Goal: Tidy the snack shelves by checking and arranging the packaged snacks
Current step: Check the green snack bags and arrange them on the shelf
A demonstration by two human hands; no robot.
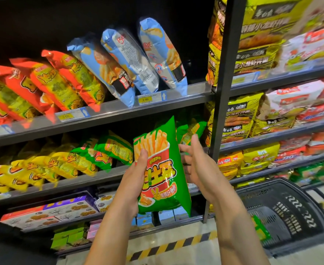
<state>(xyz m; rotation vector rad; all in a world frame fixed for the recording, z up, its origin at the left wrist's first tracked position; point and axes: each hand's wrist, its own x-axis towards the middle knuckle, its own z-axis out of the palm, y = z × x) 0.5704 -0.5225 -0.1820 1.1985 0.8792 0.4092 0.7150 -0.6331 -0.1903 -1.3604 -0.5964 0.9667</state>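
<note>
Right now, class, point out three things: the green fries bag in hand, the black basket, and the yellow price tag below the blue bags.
green fries bag (pixel 160 170): head view, yellow lettering at its middle.
black basket (pixel 295 211): head view, its slotted wall.
yellow price tag (pixel 145 99): head view, its printed number.

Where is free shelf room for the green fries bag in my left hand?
A dark gap opens between the left green bags and the right green bags, behind the held bag. Another lies between the blue bags and the post. Red bags and yellow bags are crowded.
</note>
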